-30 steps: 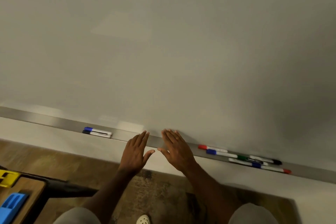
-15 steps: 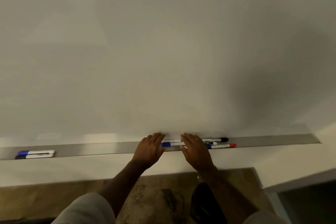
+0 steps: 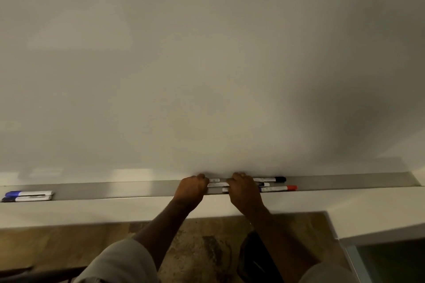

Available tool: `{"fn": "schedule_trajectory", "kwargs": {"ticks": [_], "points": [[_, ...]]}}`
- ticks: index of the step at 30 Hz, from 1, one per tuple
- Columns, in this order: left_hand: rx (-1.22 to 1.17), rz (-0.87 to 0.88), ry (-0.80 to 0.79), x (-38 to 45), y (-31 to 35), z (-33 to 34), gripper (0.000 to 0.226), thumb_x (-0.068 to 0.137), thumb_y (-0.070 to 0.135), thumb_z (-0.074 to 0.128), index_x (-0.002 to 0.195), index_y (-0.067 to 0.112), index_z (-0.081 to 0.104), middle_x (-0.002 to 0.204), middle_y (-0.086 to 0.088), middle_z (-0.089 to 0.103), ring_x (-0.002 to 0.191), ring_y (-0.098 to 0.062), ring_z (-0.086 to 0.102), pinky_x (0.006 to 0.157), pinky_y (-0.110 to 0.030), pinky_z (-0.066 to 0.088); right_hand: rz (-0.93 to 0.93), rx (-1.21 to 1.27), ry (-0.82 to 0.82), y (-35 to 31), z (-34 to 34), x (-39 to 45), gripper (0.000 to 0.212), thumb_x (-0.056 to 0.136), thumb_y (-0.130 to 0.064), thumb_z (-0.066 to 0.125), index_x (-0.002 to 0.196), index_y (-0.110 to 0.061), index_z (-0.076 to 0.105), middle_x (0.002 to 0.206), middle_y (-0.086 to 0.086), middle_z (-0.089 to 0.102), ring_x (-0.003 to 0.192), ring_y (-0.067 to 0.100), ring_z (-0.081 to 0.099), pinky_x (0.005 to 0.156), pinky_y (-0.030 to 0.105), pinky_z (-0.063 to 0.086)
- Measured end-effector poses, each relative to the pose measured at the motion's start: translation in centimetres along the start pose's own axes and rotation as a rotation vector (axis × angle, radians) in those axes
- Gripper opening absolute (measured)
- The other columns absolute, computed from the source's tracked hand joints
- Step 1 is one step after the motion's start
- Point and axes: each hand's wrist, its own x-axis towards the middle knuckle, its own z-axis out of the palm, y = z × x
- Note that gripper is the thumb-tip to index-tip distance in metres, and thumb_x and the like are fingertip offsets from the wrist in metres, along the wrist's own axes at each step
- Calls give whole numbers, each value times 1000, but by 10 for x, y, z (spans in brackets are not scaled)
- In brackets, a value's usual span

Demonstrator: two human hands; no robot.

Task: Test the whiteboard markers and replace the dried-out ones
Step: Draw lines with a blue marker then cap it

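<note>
Several whiteboard markers point(image 3: 271, 185) lie bunched on the metal tray point(image 3: 138, 188) under a blank whiteboard point(image 3: 207, 64); a black cap point(image 3: 280, 179) and a red cap point(image 3: 291, 188) stick out to the right. My left hand point(image 3: 190, 189) and my right hand point(image 3: 245, 190) rest on the bunch with fingers curled down over the white barrels. Whether either hand has lifted a marker is hidden by the knuckles. Two more markers point(image 3: 28, 196), blue and dark capped, lie on the tray far left.
The tray ends at the right point(image 3: 414, 180) where the wall turns a corner. Below it is a pale ledge point(image 3: 92, 210), then patterned brown floor point(image 3: 207, 248). A dark bag point(image 3: 257, 257) hangs by my right forearm.
The view swung right along the tray, so the marker bunch sits in the middle. Both hands went from flat and open beside the markers to curled over them.
</note>
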Motion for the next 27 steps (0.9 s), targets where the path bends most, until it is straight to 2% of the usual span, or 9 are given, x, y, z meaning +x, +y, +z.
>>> {"fn": "schedule_trajectory", "kwargs": {"ticks": [3, 6, 8, 12, 17, 21, 23, 25, 27], "points": [[38, -21, 22, 3, -4, 10, 28, 55, 28, 93, 68, 25, 67, 63, 5, 60, 43, -13, 57, 35, -23, 39, 35, -1, -103, -3, 4, 6, 20, 62, -21, 86, 78, -17, 74, 79, 2, 69, 75, 23, 65, 71, 38, 55], [33, -54, 17, 3, -7, 17, 24, 64, 29, 89, 72, 24, 67, 67, 4, 63, 47, -15, 60, 39, -26, 43, 32, 3, -177, -4, 9, 12, 22, 78, -21, 77, 98, -15, 73, 99, 4, 71, 95, 26, 65, 89, 41, 49], [34, -61, 29, 2, -8, 21, 22, 66, 29, 87, 73, 25, 66, 68, 4, 63, 48, -15, 60, 39, -26, 44, 34, 24, -166, -5, 10, 15, 24, 81, -21, 74, 104, -16, 70, 103, 3, 71, 99, 26, 65, 94, 41, 47], [64, -54, 70, 3, -10, 17, 33, 52, 31, 94, 64, 25, 64, 61, 6, 59, 41, -12, 55, 34, -22, 37, 26, 56, -127, -3, 7, 19, 23, 77, -24, 78, 97, -23, 69, 91, -1, 74, 87, 25, 69, 85, 38, 50], [80, -55, 87, 0, -16, 17, 30, 55, 32, 92, 64, 25, 64, 61, 6, 59, 41, -11, 56, 35, -22, 39, -27, 126, -58, 0, 2, 19, 21, 69, -31, 85, 87, -23, 76, 77, -2, 75, 71, 21, 70, 75, 36, 54], [28, -50, 106, -6, -18, 0, 19, 64, 28, 83, 65, 25, 63, 62, 6, 59, 43, -14, 57, 35, -26, 42, -14, 383, 20, 6, -14, 15, 18, 84, -31, 69, 96, -22, 78, 87, -3, 72, 81, 15, 63, 75, 31, 50], [-32, 2, 171, -9, -14, -22, 6, 76, 27, 70, 72, 25, 65, 69, 5, 60, 51, -18, 61, 39, -28, 44, 72, 570, 9, 10, -33, 10, 19, 87, -31, 70, 102, -21, 77, 92, -6, 72, 86, 9, 63, 79, 26, 52], [-98, 75, 264, -10, -10, -47, 13, 86, 31, 57, 83, 26, 68, 76, 6, 60, 61, -19, 62, 46, -29, 46, 150, 780, 39, 12, -60, 3, 17, 86, -25, 76, 103, -21, 77, 92, -11, 74, 83, 4, 67, 78, 23, 56], [-137, 155, 357, -13, -7, -80, 16, 90, 35, 57, 93, 28, 71, 79, 7, 58, 65, -17, 59, 52, -26, 43, 230, 982, 72, 11, -95, -6, 15, 86, -16, 76, 100, -21, 77, 86, -10, 75, 79, 7, 70, 72, 24, 59]]}}
